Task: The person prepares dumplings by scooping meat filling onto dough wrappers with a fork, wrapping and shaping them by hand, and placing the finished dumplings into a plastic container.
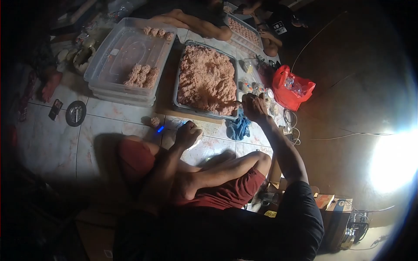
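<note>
My left hand [188, 134] is closed above the tiled floor in front of my crossed legs, beside something pale and shiny that is too small to name. My right hand [256, 106] is closed at the near right corner of a grey tray [175, 93]. A thin shape reaches from it over the rim toward a large heap of pink minced mixture [207, 78]; what it holds is hidden. One lump of mixture [155, 122] lies on the floor near a small blue-lit object [160, 129]. A blue cloth [238, 126] lies below my right hand.
Left of the tray stand stacked clear plastic boxes [93, 71] holding several lumps. A red bag [294, 89], jars and cables are at the right. A round dark dish [75, 114] lies left. Other people sit beyond, near a tray with rows of lumps [244, 31].
</note>
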Demonstrator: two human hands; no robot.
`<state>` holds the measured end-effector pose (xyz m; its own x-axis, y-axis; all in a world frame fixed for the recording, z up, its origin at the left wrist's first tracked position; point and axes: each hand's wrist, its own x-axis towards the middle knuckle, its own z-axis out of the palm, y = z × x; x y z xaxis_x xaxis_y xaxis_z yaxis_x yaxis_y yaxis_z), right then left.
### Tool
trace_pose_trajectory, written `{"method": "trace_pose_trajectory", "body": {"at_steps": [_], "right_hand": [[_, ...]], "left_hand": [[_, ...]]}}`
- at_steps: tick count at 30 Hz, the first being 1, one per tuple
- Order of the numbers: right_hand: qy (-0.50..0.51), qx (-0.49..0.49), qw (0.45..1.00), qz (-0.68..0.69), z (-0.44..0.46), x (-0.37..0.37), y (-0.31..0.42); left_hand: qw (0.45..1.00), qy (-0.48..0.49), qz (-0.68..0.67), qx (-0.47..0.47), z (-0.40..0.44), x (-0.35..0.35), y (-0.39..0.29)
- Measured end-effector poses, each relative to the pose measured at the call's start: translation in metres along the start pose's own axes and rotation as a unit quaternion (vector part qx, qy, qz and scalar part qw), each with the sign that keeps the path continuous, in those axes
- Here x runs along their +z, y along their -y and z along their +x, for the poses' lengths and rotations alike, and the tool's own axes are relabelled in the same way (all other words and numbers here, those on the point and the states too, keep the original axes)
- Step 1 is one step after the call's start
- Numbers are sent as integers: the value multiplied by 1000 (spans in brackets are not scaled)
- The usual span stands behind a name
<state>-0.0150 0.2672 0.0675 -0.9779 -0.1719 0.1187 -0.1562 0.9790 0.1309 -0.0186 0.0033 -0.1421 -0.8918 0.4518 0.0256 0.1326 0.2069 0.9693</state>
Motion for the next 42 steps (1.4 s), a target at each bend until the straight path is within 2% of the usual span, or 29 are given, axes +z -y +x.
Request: {"method": "trace_pose_trajectory", "body": {"at_steps": [2,5,7,9,10,12,14,17,18,20,21,22,24,25,26,28,30,33,35,36,38,39,40,42], "right_hand": [[97,49,992,-65,-5,8,3],[41,52,998,9,-16,41,18],[32,71,996,41,-19,44,11],[-21,92,991,93,-20,37,3],[-22,91,991,95,-19,33,1],[-109,124,985,44,-17,21,-4],[-147,97,983,45,-13,9,-6],[-38,89,995,23,-6,-10,-2],[-39,90,995,23,-6,-5,-2],[-36,26,999,10,-4,9,0],[43,16,999,-6,3,0,19],[25,-29,999,1,2,17,26],[5,-20,1000,14,1,42,41],[56,10,998,36,5,41,39],[53,9,998,34,9,39,35],[100,130,981,100,12,39,23],[97,239,910,325,9,11,12],[80,202,924,316,3,12,-20],[11,62,873,485,2,12,-39],[11,61,873,484,4,5,-35],[9,140,878,458,6,-14,-21],[-7,90,867,490,8,-16,-25],[-7,90,866,491,10,-14,-25],[79,254,877,401,14,-14,-23]], "left_hand": [[1000,-11,10,22,-1,1,3],[1000,12,11,-8,-1,4,3],[999,29,-2,-17,0,6,5],[999,33,12,-9,-2,3,9],[999,38,25,-3,-5,1,10],[1000,5,18,8,-10,3,11],[999,-27,8,21,-11,3,12],[1000,-2,10,0,-9,-3,5],[1000,14,12,-4,-8,-2,7],[999,30,14,-8,-5,0,12],[999,34,18,-5,-4,2,15],[999,39,22,-3,-3,4,18],[999,49,8,-17,-3,9,21],[998,53,-6,-27,0,9,21],[998,51,-6,-25,1,10,21],[999,32,0,-12,-6,7,15],[1000,8,12,0,-7,5,12],[999,27,-19,14,-10,3,13],[999,33,-12,20,-7,3,11],[999,33,-12,20,-6,3,11],[999,35,7,19,-7,3,14],[999,36,8,18,-8,3,15],[999,44,0,19,-8,2,16],[998,53,-9,21,-8,3,18]]}}
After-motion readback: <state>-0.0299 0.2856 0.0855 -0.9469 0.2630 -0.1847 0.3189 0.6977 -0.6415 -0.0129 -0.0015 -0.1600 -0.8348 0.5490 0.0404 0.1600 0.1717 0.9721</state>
